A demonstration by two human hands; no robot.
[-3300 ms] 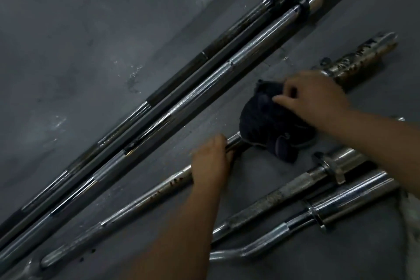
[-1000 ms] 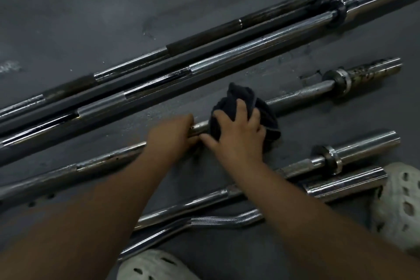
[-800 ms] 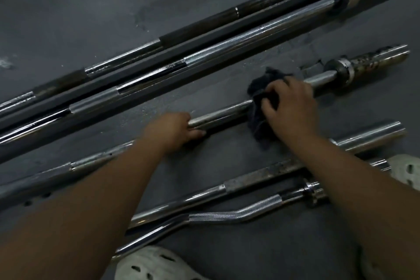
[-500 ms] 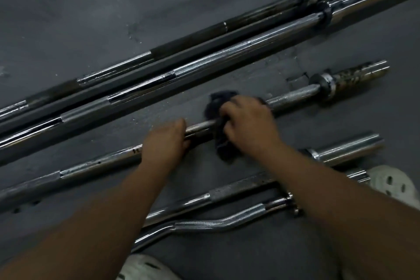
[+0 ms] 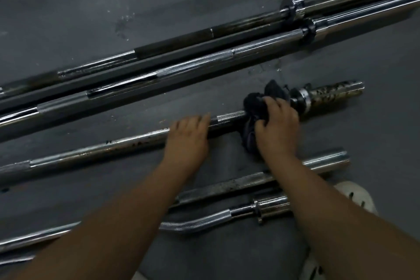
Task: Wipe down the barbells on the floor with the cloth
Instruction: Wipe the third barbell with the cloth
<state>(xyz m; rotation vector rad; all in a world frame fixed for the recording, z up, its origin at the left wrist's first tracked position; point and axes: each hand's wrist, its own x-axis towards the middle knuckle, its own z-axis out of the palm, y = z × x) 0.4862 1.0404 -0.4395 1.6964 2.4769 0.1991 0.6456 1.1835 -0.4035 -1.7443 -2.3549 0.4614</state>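
- The bar (image 5: 91, 152) lies across the middle of the floor (image 5: 68, 7), running from the left edge up toward the right. The long bars (image 5: 204, 61) lie beyond it.
- Left hand (image 5: 187, 136): the fingers curl over the bar and pin it down. That helps, since a round bar would likely roll under rubbing. I cannot tell whether the thumb hooks underneath.
- Cloth (image 5: 252, 107): it is bunched round the bar's knurled stretch, just left of the collar (image 5: 302, 100). Twisting as well as sliding should reach the underside too.
- Right hand (image 5: 277, 129): it is clenched on the cloth, with fingers and thumb closed round cloth and bar together.
- Sleeve (image 5: 331, 95): past the collar it looks rust-spotted — it probably wants firmer pressure and slower strokes.
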